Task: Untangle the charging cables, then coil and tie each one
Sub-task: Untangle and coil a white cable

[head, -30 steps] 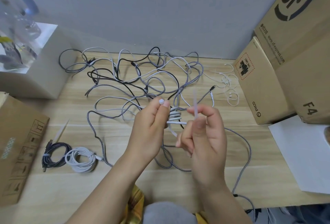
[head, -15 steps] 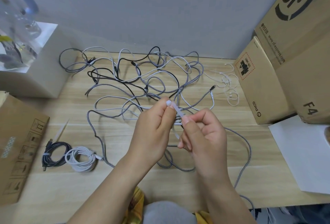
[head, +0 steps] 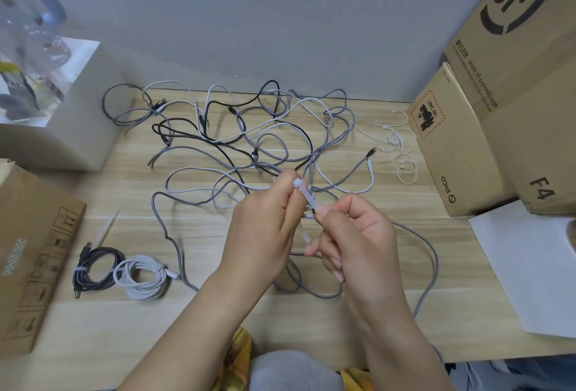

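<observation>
Above the wooden table [head: 218, 312], my left hand [head: 265, 228] pinches the head end of a white zip tie [head: 304, 194]. My right hand [head: 358, 241] pinches the same tie lower down, and a small coiled cable is mostly hidden between my two hands. A grey braided cable [head: 427, 247] trails from my hands across the table. Behind them lies a tangle of grey, white and black cables [head: 249, 135]. A tied black coil [head: 93, 269] and a tied white coil [head: 141, 277] lie at the front left.
Cardboard boxes [head: 461, 141] stand at the right, with a white sheet [head: 523, 266] in front of them. A white box [head: 62, 129] and a brown box [head: 34, 250] stand at the left. A loose zip tie [head: 107, 228] lies near the coils, thin white earphone wires [head: 399, 147] at the back right.
My right hand brought the upright end of the zip tie down and over toward my left fingertips. Both hands now pinch the tie close together.
</observation>
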